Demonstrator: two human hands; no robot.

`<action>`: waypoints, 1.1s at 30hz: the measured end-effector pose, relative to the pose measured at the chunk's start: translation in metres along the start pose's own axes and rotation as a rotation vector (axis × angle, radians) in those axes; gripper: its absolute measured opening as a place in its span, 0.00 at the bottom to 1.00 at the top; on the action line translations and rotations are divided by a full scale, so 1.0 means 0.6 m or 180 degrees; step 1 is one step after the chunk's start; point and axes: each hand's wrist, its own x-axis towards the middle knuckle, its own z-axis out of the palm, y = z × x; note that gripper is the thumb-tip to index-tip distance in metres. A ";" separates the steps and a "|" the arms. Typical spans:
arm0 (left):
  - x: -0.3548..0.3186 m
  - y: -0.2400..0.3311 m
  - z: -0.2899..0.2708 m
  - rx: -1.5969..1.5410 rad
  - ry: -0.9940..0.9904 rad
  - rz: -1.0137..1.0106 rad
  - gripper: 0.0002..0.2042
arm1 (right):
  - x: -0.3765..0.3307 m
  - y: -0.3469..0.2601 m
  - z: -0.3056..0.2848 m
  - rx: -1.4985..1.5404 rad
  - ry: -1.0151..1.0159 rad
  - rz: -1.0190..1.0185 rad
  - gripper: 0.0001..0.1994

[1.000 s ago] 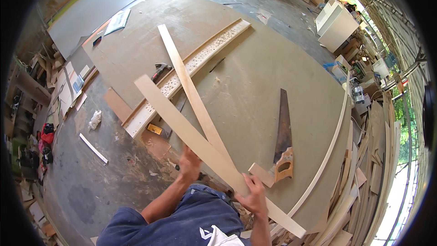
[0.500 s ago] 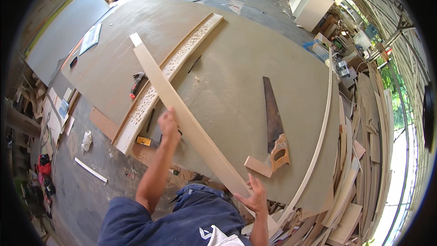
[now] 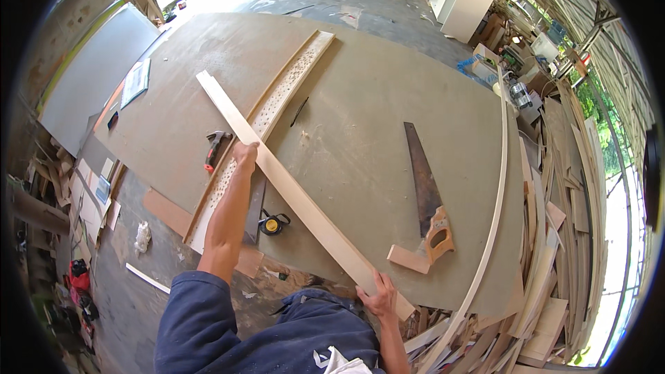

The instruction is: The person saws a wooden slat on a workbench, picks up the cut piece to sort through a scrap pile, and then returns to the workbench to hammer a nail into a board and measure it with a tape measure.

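Note:
A long pale wooden board point(image 3: 298, 197) lies diagonally above the large work panel point(image 3: 360, 145), crossing a long channel-shaped piece point(image 3: 298, 73) whose inner face is dotted with holes. My left hand point(image 3: 245, 154) is closed round the board's left edge, near where the two pieces cross. Down at the near end, my right hand point(image 3: 379, 296) grips the board with its fingers over the edge. A claw hammer point(image 3: 213, 152) rests just left of my left hand. Beside my left forearm sits a black and yellow tape measure point(image 3: 273, 224).
Right of the board lies a handsaw point(image 3: 420, 180), its wooden handle beside a small wood block point(image 3: 409, 258). A thin curved strip point(image 3: 493, 215) runs along the panel's right side. Stacked offcuts point(image 3: 547, 235) crowd the right. A white cabinet point(image 3: 464, 3) stands at the far right.
My left hand has moved forward and closed on the board. My right hand's fingers, spread before, now grip its near end. The tape measure has come into view from behind my left arm.

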 end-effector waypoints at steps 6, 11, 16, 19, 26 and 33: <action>-0.050 0.027 -0.005 0.1233 0.0200 0.0457 0.31 | 0.033 -0.006 0.047 -0.0248 0.0087 0.0152 0.32; -0.006 0.015 0.000 0.2701 -0.0095 0.1034 0.47 | 0.068 -0.023 0.062 -0.0417 0.0262 0.0016 0.33; 0.019 0.012 0.000 0.3131 -0.0247 0.1126 0.51 | 0.090 -0.028 0.072 -0.0341 0.0200 0.0131 0.34; 0.005 0.036 0.002 0.3322 -0.0361 0.0898 0.50 | 0.081 -0.032 0.078 -0.0423 0.0338 0.0178 0.35; 0.072 -0.013 0.015 0.3338 0.0171 0.0988 0.51 | 0.083 -0.050 0.088 -0.0621 0.0526 0.0145 0.34; 0.079 -0.018 0.032 0.1682 0.0444 0.1065 0.48 | 0.067 -0.039 0.057 -0.0367 0.0606 -0.0117 0.34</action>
